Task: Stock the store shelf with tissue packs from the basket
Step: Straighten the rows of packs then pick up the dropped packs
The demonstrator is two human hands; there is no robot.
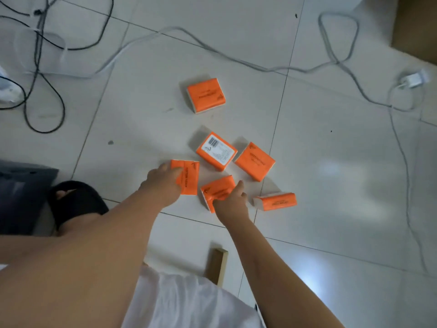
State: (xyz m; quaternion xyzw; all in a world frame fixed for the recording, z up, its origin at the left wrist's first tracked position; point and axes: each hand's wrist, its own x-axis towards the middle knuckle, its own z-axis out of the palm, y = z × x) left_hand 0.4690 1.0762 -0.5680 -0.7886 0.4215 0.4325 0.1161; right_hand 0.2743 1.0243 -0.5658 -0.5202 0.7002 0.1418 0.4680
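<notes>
- On the tiled floor, six orange tissue packs lie scattered.
- Left hand: fingers closed over one pack.
- Right hand: fingers gripping another pack.

Your left hand grips one orange pack and your right hand another, while four more packs lie scattered on the tiled floor among loose cables.

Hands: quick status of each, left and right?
Left hand: closed on an orange pack on the floor.
Right hand: closed on another orange pack, tilted up off the tile.
</notes>
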